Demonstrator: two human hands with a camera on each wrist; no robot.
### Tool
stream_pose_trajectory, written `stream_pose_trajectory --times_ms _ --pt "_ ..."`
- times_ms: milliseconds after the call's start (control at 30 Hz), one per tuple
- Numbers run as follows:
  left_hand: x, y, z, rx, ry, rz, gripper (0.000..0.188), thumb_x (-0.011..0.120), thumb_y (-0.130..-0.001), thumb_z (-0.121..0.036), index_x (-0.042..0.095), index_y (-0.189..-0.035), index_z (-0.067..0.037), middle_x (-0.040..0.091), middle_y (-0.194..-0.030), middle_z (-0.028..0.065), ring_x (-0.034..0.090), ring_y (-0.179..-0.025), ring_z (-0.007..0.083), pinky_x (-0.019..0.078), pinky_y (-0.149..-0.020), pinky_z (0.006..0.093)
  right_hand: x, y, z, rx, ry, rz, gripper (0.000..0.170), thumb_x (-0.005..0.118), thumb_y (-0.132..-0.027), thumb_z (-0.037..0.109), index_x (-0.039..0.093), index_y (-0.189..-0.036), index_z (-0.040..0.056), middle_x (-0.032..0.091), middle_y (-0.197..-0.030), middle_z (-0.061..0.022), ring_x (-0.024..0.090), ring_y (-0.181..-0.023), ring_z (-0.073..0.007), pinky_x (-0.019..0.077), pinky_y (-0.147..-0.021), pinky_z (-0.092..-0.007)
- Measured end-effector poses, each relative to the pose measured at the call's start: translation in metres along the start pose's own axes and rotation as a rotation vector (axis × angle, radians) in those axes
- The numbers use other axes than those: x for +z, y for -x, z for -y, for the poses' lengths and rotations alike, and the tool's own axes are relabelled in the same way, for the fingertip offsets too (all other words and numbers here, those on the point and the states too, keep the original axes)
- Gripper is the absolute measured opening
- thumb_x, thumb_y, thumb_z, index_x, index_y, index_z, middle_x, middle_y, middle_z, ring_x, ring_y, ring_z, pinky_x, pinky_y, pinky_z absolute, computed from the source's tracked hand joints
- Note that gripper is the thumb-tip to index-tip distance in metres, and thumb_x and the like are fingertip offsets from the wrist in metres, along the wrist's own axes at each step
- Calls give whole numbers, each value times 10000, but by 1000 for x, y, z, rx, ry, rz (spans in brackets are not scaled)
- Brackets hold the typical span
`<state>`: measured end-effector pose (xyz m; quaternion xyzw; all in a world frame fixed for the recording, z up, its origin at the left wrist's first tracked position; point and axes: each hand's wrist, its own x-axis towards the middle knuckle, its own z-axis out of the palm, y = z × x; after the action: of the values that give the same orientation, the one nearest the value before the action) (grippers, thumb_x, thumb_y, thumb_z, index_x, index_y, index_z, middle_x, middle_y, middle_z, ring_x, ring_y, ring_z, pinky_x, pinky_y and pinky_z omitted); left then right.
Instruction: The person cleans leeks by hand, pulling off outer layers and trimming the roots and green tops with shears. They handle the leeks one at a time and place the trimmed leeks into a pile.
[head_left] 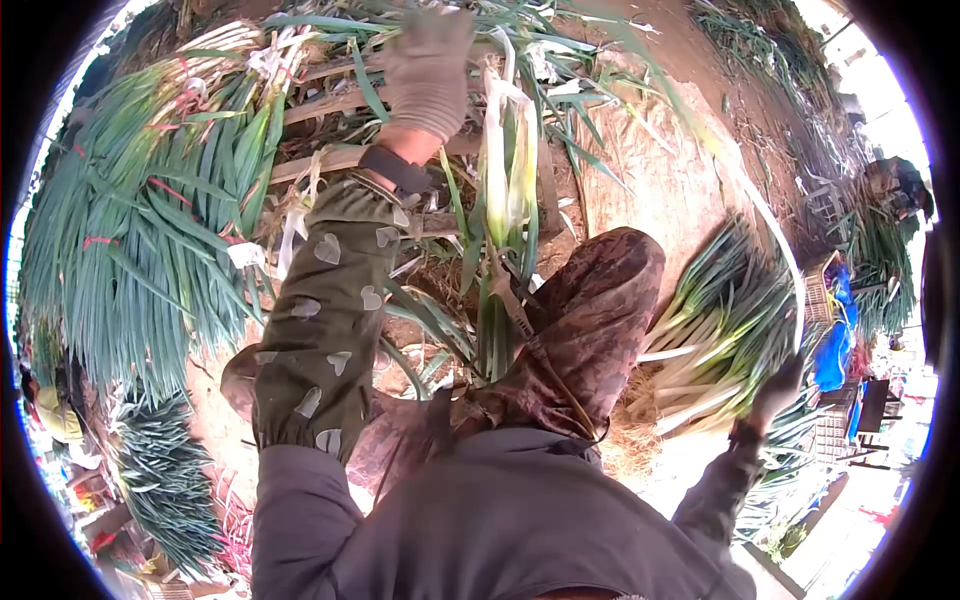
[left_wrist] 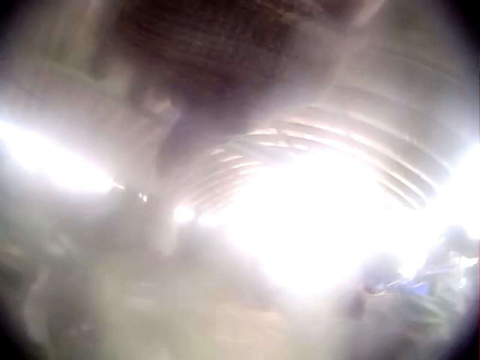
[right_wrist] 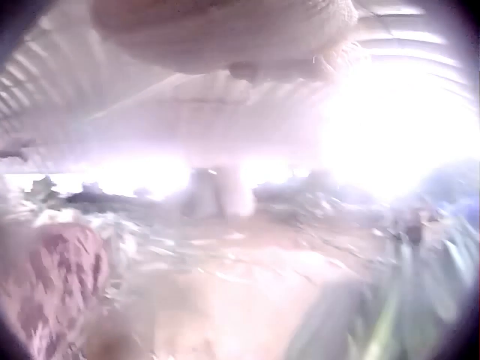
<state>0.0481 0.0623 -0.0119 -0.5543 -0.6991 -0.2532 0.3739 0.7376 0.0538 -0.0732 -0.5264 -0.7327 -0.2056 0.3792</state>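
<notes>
My gloved left hand (head_left: 430,75) is blurred at the top of the head view, above wooden slats strewn with leaves. Its fingers are smeared by motion, so I cannot tell whether they hold anything. Out to the right, my right hand (head_left: 775,392) grips one end of a long green onion (head_left: 768,215). The stalk is blurred and arcs up and to the left, pale near the hand and greener farther off. Between the knees, a few green onions (head_left: 508,170) stand with bent pale stalks, and a tan strip (head_left: 510,300) crosses their lower leaves. Both wrist views are hazy.
A large heap of green onions (head_left: 130,220) tied with red bands lies at left. Another pile (head_left: 720,340) lies right of the knee, beside a flat tan sheet (head_left: 650,170). A smaller stack (head_left: 165,480) sits at lower left. A blue bag (head_left: 838,335) and a crate (head_left: 820,290) stand far right.
</notes>
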Motion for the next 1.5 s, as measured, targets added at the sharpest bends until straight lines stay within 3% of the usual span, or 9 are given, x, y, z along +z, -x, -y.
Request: stream_pose_trajectory --times_ms 233,400,600,767,933,1000,1333,1433,1500 --pt "94 131 -47 -575 512 778 568 743 -796 -371 539 -1183 -8 644 -1086 244 679 -906 385 534 -770 499 -92 280 -41 1226 443 675 451 521 -979 367 638 -1189 -15 707 -1000 -204 679 -870 -347 532 -753 -429" --pt "142 151 -56 -668 585 764 413 755 -715 -277 667 -996 11 692 -830 233 694 -801 377 555 -743 426 -38 243 -9 959 347 413 486 591 -935 254 543 -1325 -31 609 -1276 -240 592 -1150 -384 440 -1015 -420" --pt "105 160 10 -831 1130 750 417 734 -695 -113 699 -1102 -31 735 -890 132 701 -768 240 554 -725 324 92 10 138 741 -816 292 312 582 -986 164 614 -1234 -24 680 -1073 -90 683 -901 -175 540 -768 -253" --pt "50 163 19 -844 1295 711 439 674 -730 3 663 -1168 -23 730 -967 107 656 -829 116 530 -755 314 208 -44 350 512 -1573 999 303 610 -932 7 603 -1232 -36 694 -1060 -98 670 -918 -180 536 -787 -305" --pt "-35 132 21 -315 927 901 319 675 -797 -127 627 -1088 -5 673 -875 114 648 -776 197 517 -733 356 321 10 496 -105 -1090 826 299 585 -909 61 617 -1206 50 698 -1059 -141 681 -945 -258 548 -831 -348" --pt "-59 128 17 -151 745 877 280 672 -795 -179 611 -998 3 628 -774 168 645 -731 289 506 -711 415 316 28 520 627 -1865 1128 327 557 -939 146 590 -1252 58 681 -1113 -123 671 -973 -245 550 -860 -345" --pt "-89 112 51 -6 763 1039 485 777 -742 -357 652 -1054 -9 667 -965 148 681 -843 295 533 -789 363 336 83 524 617 -2384 1374 561 538 -965 463 514 -1326 36 630 -1192 -94 633 -1025 -194 557 -878 -320" --pt "-73 111 90 -310 724 823 486 797 -755 -363 634 -1048 -12 676 -902 127 673 -783 268 533 -758 367 299 51 501 1212 -2532 1692 351 474 -1021 266 547 -1260 20 617 -1159 -69 608 -1037 -192 526 -915 -318" --pt "-55 124 96 -396 778 622 469 800 -775 -343 620 -1050 -8 672 -832 112 662 -735 234 532 -722 368 290 46 497 264 -1804 1435 319 441 -1010 130 522 -1298 19 581 -1226 -115 558 -1137 -248 458 -1009 -372"
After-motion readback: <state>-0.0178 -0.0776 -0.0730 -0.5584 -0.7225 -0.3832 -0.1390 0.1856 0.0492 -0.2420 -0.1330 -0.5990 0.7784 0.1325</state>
